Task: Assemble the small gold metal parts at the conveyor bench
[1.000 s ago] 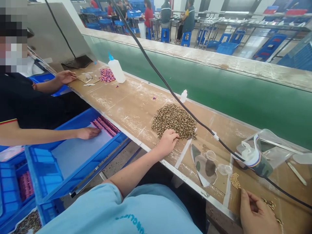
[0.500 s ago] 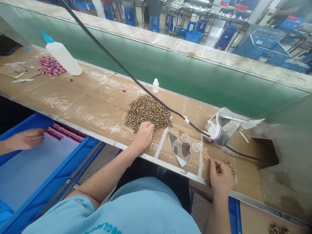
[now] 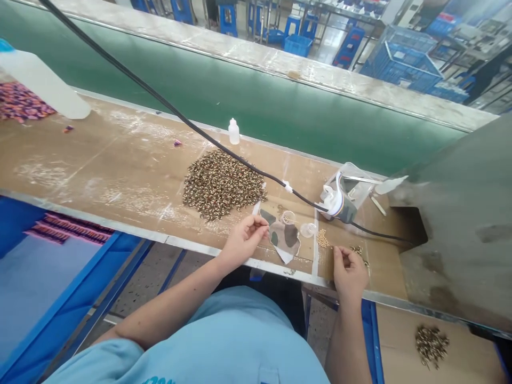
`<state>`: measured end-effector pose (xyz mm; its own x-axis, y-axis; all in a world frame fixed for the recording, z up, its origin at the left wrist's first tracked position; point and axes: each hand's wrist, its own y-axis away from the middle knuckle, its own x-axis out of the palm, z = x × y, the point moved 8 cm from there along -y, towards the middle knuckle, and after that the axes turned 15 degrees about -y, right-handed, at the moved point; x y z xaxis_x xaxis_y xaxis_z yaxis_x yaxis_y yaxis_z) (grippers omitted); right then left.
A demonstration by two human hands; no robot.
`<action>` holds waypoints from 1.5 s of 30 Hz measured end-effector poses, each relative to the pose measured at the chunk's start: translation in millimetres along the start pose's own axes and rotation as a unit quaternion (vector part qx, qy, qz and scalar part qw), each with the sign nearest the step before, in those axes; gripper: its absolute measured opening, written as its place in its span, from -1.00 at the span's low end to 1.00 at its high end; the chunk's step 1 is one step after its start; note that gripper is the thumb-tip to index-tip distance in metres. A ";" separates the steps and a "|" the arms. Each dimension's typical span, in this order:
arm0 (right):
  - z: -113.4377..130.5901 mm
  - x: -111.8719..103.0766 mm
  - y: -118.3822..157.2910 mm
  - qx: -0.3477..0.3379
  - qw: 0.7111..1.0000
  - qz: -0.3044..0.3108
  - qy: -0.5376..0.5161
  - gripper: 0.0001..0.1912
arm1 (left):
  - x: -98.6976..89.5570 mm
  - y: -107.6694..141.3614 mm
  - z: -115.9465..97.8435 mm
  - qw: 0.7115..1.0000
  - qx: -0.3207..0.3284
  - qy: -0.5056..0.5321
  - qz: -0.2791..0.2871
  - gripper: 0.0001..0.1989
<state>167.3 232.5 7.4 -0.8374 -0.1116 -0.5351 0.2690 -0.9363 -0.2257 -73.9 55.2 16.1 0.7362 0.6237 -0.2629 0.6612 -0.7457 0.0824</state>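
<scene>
Head view | left hand (image 3: 242, 241) beside patterned cloth (image 3: 286, 236), right hand (image 3: 350, 271) near beads (image 3: 322, 238) | fingers narrow, contents unclear | metal pieces (image 3: 222, 184) heaped on surface (image 3: 120, 178) | keep your pinch light, steady.

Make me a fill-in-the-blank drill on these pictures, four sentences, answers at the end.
1. The left hand is beside a scrap with a ____ pattern.
2. The small heap of beads lies nearer the right hand than the ____ hand.
3. The small white bottle beyond the large pile of metal parts stands ____, not lying down.
4. The cable crossing the view is coloured ____.

Missing words: camouflage; left; upright; black.
</scene>
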 end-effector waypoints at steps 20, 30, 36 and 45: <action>-2.5 -6.7 3.2 0.001 1.000 0.002 -0.019 -0.50 | 80.0 15.7 17.8 0.937 -0.131 0.264 0.184 -0.65; 10.9 0.9 3.0 -0.082 0.994 0.046 0.048 -0.59 | 79.8 15.6 15.3 0.943 -0.124 0.238 0.195 -0.66; 16.7 11.9 5.0 -0.104 0.986 0.078 0.100 -0.59 | 80.2 16.1 12.9 0.945 -0.120 0.230 0.199 -0.67; 1.2 10.9 2.3 0.076 0.987 0.098 -0.107 -0.58 | 82.3 17.9 12.8 0.948 -0.124 0.189 0.222 -0.71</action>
<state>158.3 228.7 2.1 -0.8622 -0.3472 -0.3689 0.3740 -0.9274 -0.0010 -3.3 90.2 -16.3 0.9182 0.3352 0.2109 0.2528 -0.9060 0.3396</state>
